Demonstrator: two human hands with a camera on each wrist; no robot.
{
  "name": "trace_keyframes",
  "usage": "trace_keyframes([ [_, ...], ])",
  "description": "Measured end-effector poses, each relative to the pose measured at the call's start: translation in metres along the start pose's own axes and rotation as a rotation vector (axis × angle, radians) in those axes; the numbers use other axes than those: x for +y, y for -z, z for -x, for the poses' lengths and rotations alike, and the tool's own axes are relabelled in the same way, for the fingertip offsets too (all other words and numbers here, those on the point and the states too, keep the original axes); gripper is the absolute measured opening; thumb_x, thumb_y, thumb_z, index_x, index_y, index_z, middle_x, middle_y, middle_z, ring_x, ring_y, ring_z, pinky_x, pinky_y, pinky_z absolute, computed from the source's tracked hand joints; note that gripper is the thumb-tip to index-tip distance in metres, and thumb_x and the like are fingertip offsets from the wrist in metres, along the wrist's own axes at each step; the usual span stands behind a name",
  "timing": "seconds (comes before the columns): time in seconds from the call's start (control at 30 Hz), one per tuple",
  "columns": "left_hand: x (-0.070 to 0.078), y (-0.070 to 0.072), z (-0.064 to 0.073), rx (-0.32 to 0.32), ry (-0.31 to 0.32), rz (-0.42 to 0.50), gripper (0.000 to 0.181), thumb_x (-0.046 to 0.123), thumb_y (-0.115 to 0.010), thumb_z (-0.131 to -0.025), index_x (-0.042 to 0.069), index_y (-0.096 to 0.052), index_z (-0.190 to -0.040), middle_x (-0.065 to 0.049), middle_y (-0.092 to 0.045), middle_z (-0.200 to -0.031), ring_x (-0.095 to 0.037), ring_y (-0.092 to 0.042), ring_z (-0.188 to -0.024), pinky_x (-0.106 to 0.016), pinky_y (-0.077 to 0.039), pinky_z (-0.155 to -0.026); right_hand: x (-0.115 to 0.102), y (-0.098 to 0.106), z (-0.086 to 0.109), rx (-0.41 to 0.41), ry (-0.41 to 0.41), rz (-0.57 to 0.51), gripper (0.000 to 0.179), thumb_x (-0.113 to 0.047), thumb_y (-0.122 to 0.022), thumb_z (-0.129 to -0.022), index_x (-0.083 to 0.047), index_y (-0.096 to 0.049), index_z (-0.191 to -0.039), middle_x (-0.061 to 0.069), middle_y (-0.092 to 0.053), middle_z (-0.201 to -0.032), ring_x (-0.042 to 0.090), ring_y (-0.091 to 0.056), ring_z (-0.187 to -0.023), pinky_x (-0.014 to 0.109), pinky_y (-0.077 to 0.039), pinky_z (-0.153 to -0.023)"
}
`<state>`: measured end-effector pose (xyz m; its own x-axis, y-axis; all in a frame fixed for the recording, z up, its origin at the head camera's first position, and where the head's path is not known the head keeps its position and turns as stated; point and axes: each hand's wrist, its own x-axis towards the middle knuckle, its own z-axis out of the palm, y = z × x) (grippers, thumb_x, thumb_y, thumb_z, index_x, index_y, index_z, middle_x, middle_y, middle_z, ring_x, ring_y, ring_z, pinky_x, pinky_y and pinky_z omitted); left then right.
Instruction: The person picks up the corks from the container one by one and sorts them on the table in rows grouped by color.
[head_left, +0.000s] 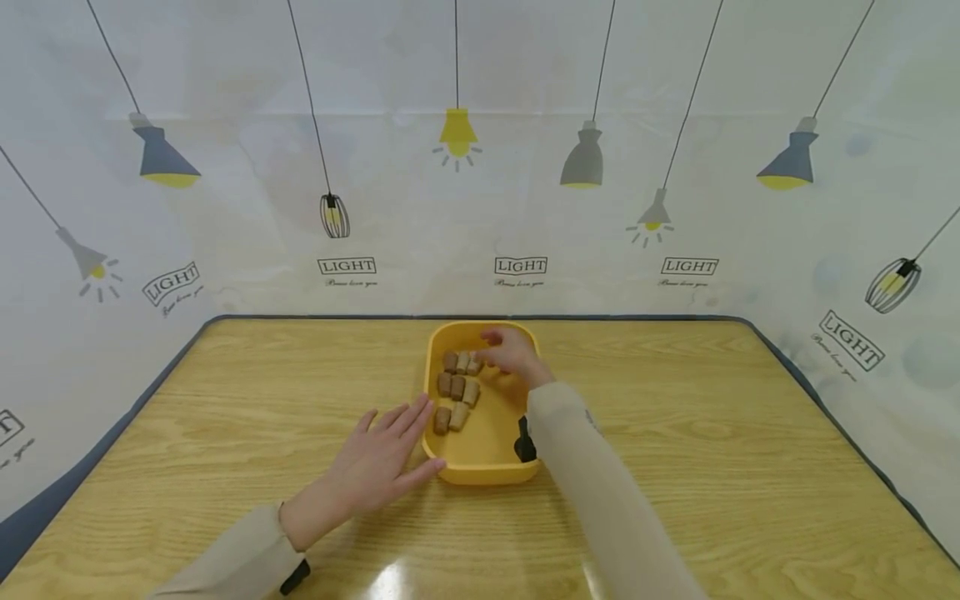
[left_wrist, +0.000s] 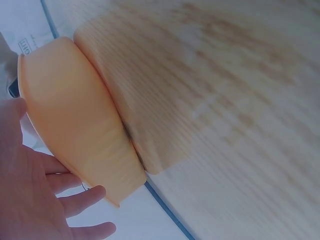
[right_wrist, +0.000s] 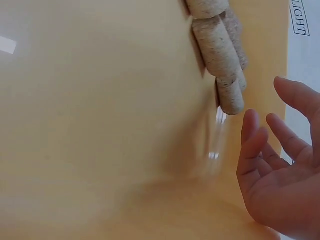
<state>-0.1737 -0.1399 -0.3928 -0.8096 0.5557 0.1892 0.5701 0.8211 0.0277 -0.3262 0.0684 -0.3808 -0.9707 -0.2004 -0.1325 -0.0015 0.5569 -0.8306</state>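
Inside a yellow plastic bin [head_left: 487, 475], tapered corks lie in short rows along the left side, some dark brown [head_left: 457, 387], others light tan [head_left: 470, 392]. My left hand [head_left: 378, 462] rests at the bin's left rim with fingers spread and fairly straight. The left wrist view shows the bin's outer wall [left_wrist: 75, 115] beside that hand [left_wrist: 30, 195]. My right hand [head_left: 512, 350] is over the far end of the bin, close to the farthest row. In the right wrist view this hand [right_wrist: 285, 180] has loosely bent fingers holding nothing, just beside a light cork [right_wrist: 217, 45].
The bin stands on a wood-grain table [head_left: 675, 417]. Behind the table hangs a pale sheet [head_left: 405, 183] printed with lamps. Black devices [head_left: 525, 442] show at both sleeves, the right one over the bin's near right corner.
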Motion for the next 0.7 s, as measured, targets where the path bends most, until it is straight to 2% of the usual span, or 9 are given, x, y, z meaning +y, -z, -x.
trace_keyframes([
  [0.27,0.001,0.0,0.0,0.0,0.004,0.005,0.075,0.061,-0.028,-0.087,0.008,-0.023,-0.14,-0.005,-0.022,-0.143,-0.026,-0.033,-0.122,-0.054,-0.024,-0.093,0.004,-0.005,-0.003,0.001,-0.056,0.016,0.048,-0.01,-0.063,-0.079,-0.005,-0.048,-0.124,0.015,-0.046,-0.123,0.023,-0.055,-0.087,0.029,-0.045,-0.064],
  [0.4,0.001,0.001,0.0,0.001,0.004,0.014,0.075,0.061,-0.028,-0.087,0.007,-0.024,-0.14,-0.005,-0.021,-0.143,-0.026,-0.033,-0.122,-0.054,-0.025,-0.092,0.004,-0.007,-0.003,-0.003,-0.056,0.031,0.049,-0.01,-0.065,-0.077,-0.004,-0.048,-0.124,0.016,-0.046,-0.122,0.023,-0.055,-0.085,0.029,-0.045,-0.065],
  [0.57,0.001,0.001,0.0,-0.002,0.0,0.009,0.075,0.06,-0.028,-0.087,0.007,-0.024,-0.14,-0.005,-0.021,-0.143,-0.026,-0.033,-0.122,-0.054,-0.025,-0.092,0.005,-0.01,-0.001,-0.007,-0.07,0.068,0.051,-0.013,-0.066,-0.076,-0.003,-0.049,-0.123,0.016,-0.049,-0.117,0.022,-0.054,-0.082,0.029,-0.045,-0.065],
  [0.7,0.001,0.001,0.001,-0.007,0.004,0.004,0.075,0.061,-0.027,-0.087,0.007,-0.023,-0.14,-0.005,-0.021,-0.143,-0.026,-0.033,-0.122,-0.054,-0.025,-0.092,0.006,-0.013,-0.001,0.0,-0.094,0.085,0.049,-0.014,-0.066,-0.076,-0.002,-0.05,-0.121,0.014,-0.052,-0.111,0.023,-0.053,-0.085,0.032,-0.045,-0.07],
])
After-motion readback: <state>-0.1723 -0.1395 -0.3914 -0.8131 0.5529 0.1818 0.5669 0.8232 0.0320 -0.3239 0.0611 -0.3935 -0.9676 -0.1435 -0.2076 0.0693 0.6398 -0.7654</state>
